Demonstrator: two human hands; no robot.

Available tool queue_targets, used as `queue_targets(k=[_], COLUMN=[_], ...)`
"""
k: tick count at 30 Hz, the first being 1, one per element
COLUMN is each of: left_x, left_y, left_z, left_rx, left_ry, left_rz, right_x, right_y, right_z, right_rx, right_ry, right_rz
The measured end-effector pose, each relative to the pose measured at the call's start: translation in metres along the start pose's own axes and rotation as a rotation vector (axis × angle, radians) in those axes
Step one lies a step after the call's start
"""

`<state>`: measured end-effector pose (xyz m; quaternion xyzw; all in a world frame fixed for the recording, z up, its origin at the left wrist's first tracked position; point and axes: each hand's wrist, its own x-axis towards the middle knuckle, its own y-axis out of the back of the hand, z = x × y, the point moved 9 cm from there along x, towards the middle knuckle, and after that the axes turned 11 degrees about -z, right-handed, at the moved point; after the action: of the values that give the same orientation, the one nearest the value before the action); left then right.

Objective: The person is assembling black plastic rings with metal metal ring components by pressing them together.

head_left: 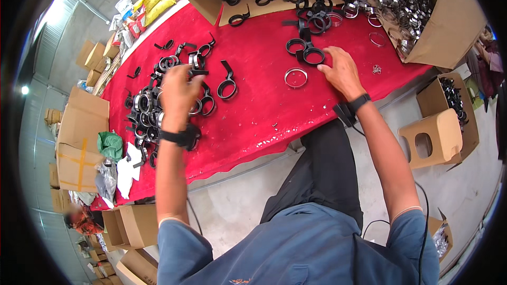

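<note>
My left hand, a little blurred, is over the right side of a heap of black ring clamps with tabs, some lined with shiny metal bands. Its thumb is stretched away from the fingers, and nothing shows in its grip; the heap beneath is partly hidden. One lone black clamp lies to its right. My right hand is at the edge of a black ring, with thumb and forefinger apart on either side of its rim. Nearer me rests a thin metal band.
At the far edge stands a cardboard box of black rings, with some spilled in front. An open carton of metal bands is at the far right. A red cloth covers the table. Cartons stand on the floor at right.
</note>
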<state>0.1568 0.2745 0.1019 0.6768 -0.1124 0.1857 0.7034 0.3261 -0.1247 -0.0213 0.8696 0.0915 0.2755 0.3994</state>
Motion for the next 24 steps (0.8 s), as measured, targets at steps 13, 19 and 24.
queue_targets(k=[13, 19, 24], left_x=[0.016, 0.036, 0.056], left_y=[-0.172, -0.174, -0.184], left_z=[0.205, 0.187, 0.114], left_rx=[-0.273, -0.426, -1.017], left_ry=[-0.086, -0.068, 0.263], left_rz=[-0.493, -0.356, -0.324], right_x=[0.057, 0.067, 0.04], right_y=[-0.054, -0.078, -0.078], right_z=[-0.033, -0.028, -0.097], right_rx=[0.027, 0.014, -0.008], right_ry=[0.072, 0.108, 0.439], right_rz=[-0.248, -0.322, -0.215])
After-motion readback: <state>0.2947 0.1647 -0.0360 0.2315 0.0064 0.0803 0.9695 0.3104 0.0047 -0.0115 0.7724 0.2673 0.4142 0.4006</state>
